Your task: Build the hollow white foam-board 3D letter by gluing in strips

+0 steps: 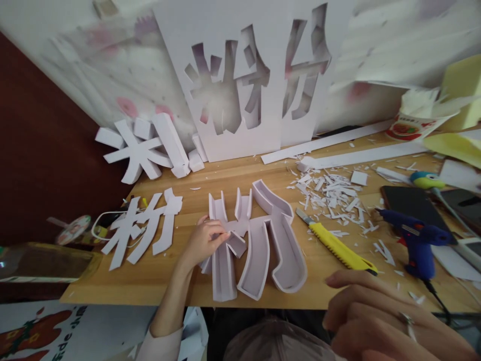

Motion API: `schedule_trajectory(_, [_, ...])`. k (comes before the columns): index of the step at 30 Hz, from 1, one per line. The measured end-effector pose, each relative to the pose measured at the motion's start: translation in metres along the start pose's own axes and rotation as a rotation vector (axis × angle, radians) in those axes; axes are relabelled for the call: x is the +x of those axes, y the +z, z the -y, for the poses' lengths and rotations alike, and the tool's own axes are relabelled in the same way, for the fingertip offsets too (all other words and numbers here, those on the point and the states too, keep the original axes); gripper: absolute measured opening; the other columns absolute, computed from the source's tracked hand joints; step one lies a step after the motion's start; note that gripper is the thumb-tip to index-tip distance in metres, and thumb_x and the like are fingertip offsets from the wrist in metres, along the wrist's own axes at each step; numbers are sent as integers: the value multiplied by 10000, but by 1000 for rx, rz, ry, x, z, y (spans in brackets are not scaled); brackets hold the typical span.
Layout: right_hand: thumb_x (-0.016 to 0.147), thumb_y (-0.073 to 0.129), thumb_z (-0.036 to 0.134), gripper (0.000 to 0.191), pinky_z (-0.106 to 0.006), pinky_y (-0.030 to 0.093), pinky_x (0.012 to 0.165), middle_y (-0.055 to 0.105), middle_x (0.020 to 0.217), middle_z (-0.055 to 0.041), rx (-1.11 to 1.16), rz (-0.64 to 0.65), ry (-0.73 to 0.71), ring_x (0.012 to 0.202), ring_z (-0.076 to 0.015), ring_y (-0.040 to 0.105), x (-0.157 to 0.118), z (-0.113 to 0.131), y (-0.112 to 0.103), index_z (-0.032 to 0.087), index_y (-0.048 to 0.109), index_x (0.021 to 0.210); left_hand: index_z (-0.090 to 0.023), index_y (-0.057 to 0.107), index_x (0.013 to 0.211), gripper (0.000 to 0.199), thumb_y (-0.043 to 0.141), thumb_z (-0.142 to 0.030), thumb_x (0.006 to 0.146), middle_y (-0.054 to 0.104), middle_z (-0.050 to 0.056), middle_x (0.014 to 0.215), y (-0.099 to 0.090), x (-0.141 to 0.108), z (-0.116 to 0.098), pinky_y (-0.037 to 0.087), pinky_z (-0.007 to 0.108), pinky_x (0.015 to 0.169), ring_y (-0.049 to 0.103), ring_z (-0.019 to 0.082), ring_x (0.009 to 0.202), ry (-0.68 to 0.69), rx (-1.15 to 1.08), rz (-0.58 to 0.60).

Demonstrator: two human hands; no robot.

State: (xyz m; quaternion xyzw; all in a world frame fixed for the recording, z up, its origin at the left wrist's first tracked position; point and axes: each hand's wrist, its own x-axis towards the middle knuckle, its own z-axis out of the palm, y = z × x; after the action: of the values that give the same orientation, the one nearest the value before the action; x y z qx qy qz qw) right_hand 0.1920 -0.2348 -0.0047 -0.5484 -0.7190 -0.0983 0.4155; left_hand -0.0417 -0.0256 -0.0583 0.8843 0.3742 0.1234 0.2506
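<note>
A white foam-board character (254, 263) with raised walls lies on the wooden table before me, its hollow side up. My left hand (208, 241) is closed on its left part, thumb and fingers pinching at a low wall. What sits right between the fingertips is too small to make out. My right hand (387, 316), wearing a ring, hovers at the lower right with loosely bent fingers and nothing visible in them. Nearest to it lies a yellow utility knife (334, 243), blade out. A blue hot glue gun (417, 238) rests farther right.
White offcuts (334, 193) litter the table (210, 178). Flat foam strokes (131, 230) lie at left, with a finished-looking raised character (141, 153) behind them. A foam sheet with cut-outs (259, 143) leans at the back. Long strips (361, 154) and a paper bowl (415, 125) are at right.
</note>
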Motion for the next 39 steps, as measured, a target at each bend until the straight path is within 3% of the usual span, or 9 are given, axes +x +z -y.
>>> schedule_trajectory(5, [974, 578, 463, 395, -523, 512, 1063, 745, 1118, -84, 56, 118, -7, 1167, -291, 651, 9, 0, 45, 275, 664, 1310, -216, 619, 669, 400, 489, -439, 974, 699, -2, 777, 4, 0, 5, 306, 486, 1088, 623, 195, 784, -10, -15, -16])
schedule_trajectory(10, [987, 572, 311, 327, -584, 455, 1118, 695, 1295, -103, 120, 253, 2, 1316, -310, 558, 19, -8, 89, 219, 670, 1285, -213, 626, 701, 418, 468, -465, 995, 690, 0, 795, 5, 0, 7, 266, 509, 1104, 637, 203, 829, 1, -17, -13])
schedule_trajectory(14, [1017, 499, 260, 338, -691, 377, 1139, 648, 1383, -94, 162, 405, -2, 1378, -372, 481, 16, -14, 110, 115, 647, 1284, -210, 631, 703, 383, 489, -411, 997, 686, -4, 784, 4, 0, 6, 267, 512, 1095, 635, 200, 823, 10, -9, -7])
schedule_trajectory(26, [1034, 445, 234, 307, -714, 326, 1151, 639, 1400, -54, 220, 476, 12, 1347, -346, 505, 17, -20, 114, 166, 628, 1270, -214, 635, 706, 349, 508, -361, 995, 695, -4, 790, 3, 0, 6, 303, 506, 1082, 643, 196, 833, 27, 13, -13])
schedule_trajectory(31, [1026, 369, 135, 382, -679, 364, 1138, 689, 1290, -145, 273, 452, 26, 1318, -312, 536, 20, -30, 113, 89, 489, 1385, -212, 621, 709, 326, 525, -359, 984, 704, 3, 797, 3, 0, 4, 299, 507, 1092, 646, 205, 848, 23, 21, -6])
schedule_trajectory(39, [978, 420, 27, 336, -691, 414, 1037, 709, 1239, -125, 215, 402, -17, 1239, -322, 598, 21, -39, 129, 161, 513, 1272, -205, 613, 723, 266, 546, -303, 962, 717, 17, 835, 1, 1, 3, 293, 522, 1105, 653, 225, 900, 20, 26, 4])
